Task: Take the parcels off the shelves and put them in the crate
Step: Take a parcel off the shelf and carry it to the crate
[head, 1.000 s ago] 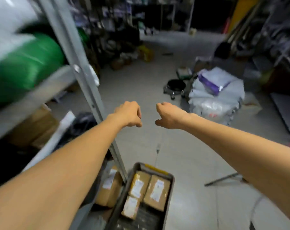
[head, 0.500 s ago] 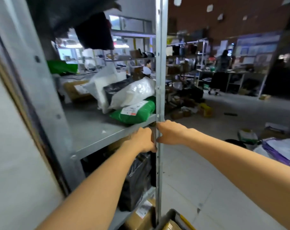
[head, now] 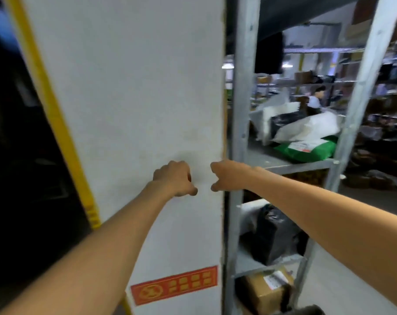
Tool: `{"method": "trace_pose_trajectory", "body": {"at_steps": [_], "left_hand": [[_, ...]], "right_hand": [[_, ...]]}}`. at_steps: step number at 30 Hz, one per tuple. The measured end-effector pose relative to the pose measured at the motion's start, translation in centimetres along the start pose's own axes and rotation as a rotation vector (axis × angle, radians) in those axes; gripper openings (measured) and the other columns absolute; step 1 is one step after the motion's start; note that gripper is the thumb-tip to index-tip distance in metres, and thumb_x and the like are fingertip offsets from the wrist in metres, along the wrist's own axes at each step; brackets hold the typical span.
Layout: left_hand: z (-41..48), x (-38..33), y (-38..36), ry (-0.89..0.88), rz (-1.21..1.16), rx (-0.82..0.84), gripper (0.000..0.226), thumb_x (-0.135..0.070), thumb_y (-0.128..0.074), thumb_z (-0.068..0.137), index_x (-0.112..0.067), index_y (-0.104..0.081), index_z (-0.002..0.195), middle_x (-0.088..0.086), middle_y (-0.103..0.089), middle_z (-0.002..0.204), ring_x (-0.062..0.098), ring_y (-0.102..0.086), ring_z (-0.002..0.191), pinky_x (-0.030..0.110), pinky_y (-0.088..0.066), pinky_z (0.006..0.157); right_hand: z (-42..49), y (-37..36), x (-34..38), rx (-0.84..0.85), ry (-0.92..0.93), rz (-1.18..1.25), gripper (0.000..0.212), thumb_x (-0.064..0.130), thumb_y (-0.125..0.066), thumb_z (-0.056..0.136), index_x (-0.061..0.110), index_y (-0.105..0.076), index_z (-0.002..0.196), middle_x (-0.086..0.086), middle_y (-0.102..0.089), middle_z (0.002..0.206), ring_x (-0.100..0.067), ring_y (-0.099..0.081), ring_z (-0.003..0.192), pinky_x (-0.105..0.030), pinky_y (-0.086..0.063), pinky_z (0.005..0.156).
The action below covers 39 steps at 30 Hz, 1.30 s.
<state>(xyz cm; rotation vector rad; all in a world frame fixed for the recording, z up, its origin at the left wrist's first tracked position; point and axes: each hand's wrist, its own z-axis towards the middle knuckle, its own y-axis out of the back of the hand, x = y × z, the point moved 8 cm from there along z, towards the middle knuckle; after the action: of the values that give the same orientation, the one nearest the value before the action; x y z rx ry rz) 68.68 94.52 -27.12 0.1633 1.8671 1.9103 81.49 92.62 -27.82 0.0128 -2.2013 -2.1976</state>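
Both arms reach forward with fists curled and nothing in them. My left hand (head: 174, 178) hangs in front of a white pillar. My right hand (head: 227, 176) is beside it, at the pillar's edge, left of the grey metal shelf unit (head: 240, 137). On the middle shelf lie a green parcel (head: 306, 151) with a white label, white bags (head: 306, 128) and a black bag. A lower shelf holds a black bag (head: 272, 235). A cardboard box (head: 265, 289) with a label sits on the bottom shelf. A dark corner of the crate (head: 306, 310) shows at the bottom edge.
A white pillar (head: 136, 98) with a yellow edge strip and a red sticker (head: 174, 285) fills the middle of the view. Dark space lies to its left. Beyond the shelves are more racks with goods, and a person stands far off. Grey floor shows at the lower right.
The view has swung left, from the floor and crate up to the shelves and then to the pillar. Both fists stay curled and empty, now in front of the pillar.
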Motion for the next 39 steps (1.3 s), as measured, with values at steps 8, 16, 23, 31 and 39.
{"method": "trace_pose_trajectory", "body": {"at_steps": [8,16,23,31,39], "left_hand": [[-15.3,23.4,11.4,0.551,0.156,-0.105,0.036,-0.036,-0.078,0.073,-0.021,-0.065,0.104,0.003,-0.061,0.105,0.026,-0.061,0.097,0.035,-0.049,0.077],[-37.6,33.9,19.8,1.114,0.249,-0.227,0.046,-0.033,-0.078,0.072,-0.024,-0.064,0.114,0.001,-0.062,0.119,0.024,-0.061,0.109,0.035,-0.051,0.088],[-52.3,33.9,25.3,1.466,0.389,-0.306,0.051,-0.04,-0.077,0.075,-0.024,-0.063,0.121,0.001,-0.061,0.126,0.024,-0.059,0.115,0.035,-0.051,0.091],[-57.9,32.5,31.0,1.59,0.492,-0.376,0.05,-0.041,-0.078,0.075,-0.02,-0.062,0.117,0.003,-0.064,0.112,0.023,-0.065,0.099,0.033,-0.055,0.082],[-59.6,31.9,41.7,1.554,0.631,-0.61,0.048,-0.047,-0.079,0.073,-0.02,-0.064,0.111,0.001,-0.064,0.108,0.019,-0.06,0.092,0.029,-0.045,0.069]], "right_hand": [[2.8,3.2,30.8,-0.025,0.597,0.057,0.035,0.036,-0.066,0.086,0.01,-0.048,0.1,-0.007,-0.051,0.095,-0.027,-0.055,0.085,-0.032,-0.04,0.064],[-6.9,7.3,55.7,-0.029,1.116,0.091,0.032,0.032,-0.065,0.087,0.011,-0.052,0.107,-0.008,-0.053,0.105,-0.028,-0.061,0.089,-0.035,-0.049,0.066],[-20.0,12.2,66.8,-0.125,1.508,0.173,0.031,0.03,-0.062,0.086,0.011,-0.058,0.11,-0.01,-0.062,0.104,-0.026,-0.061,0.088,-0.036,-0.052,0.071],[-22.9,18.0,70.4,-0.221,1.628,0.242,0.026,0.03,-0.063,0.088,0.011,-0.054,0.103,-0.008,-0.059,0.104,-0.024,-0.058,0.088,-0.031,-0.044,0.064],[-21.8,27.2,72.7,-0.411,1.635,0.37,0.041,0.035,-0.066,0.087,0.006,-0.055,0.115,-0.011,-0.059,0.109,-0.026,-0.058,0.093,-0.04,-0.052,0.079]]}}
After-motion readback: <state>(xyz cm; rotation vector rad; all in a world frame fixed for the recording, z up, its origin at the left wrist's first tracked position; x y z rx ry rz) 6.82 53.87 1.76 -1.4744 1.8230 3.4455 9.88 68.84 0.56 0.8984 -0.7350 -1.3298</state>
